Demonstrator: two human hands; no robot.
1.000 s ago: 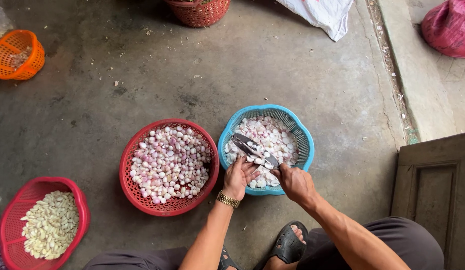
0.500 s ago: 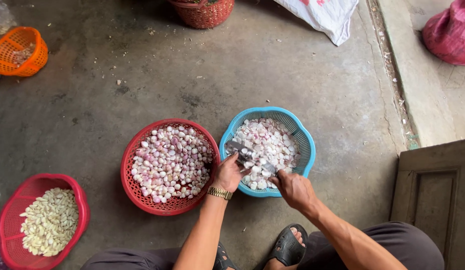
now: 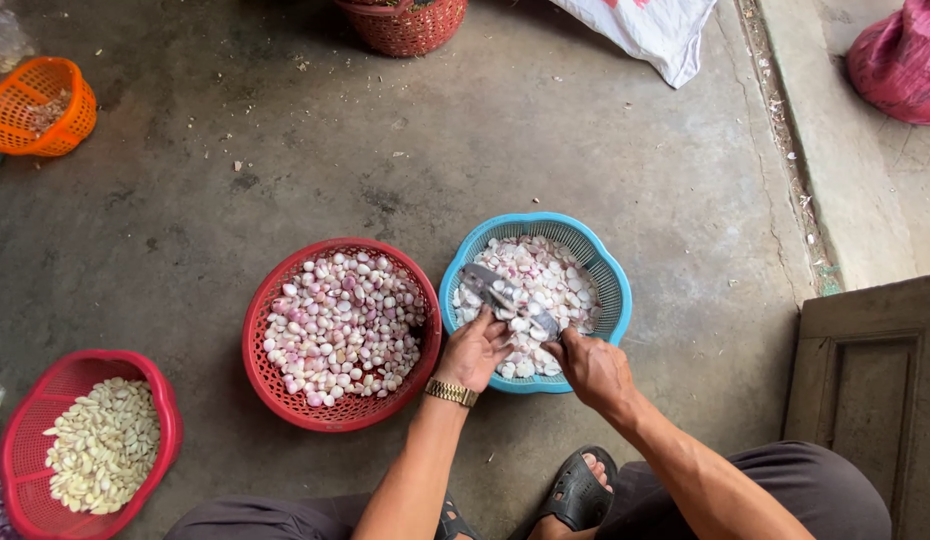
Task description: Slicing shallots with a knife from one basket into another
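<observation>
A blue basket [image 3: 607,276] on the concrete floor holds chopped pinkish-white shallot pieces. My right hand [image 3: 593,368] grips the handle of a knife [image 3: 497,290] whose blade lies across the pieces. My left hand [image 3: 475,350], with a gold watch on the wrist, rests at the basket's near-left rim, fingers curled on a small piece under the blade. Beside it on the left stands a red basket [image 3: 285,395] full of whole peeled shallots.
A red basket of pale garlic cloves [image 3: 45,385] sits at the lower left. An orange basket [image 3: 40,105] is at the upper left, a red woven basket [image 3: 405,25] and a white sack [image 3: 650,25] at the top, a wooden door panel [image 3: 870,385] at the right.
The knife blade has swung from lying over the pieces toward my left hand. My left hand has shifted slightly along the blue basket's rim. The baskets have stayed put.
</observation>
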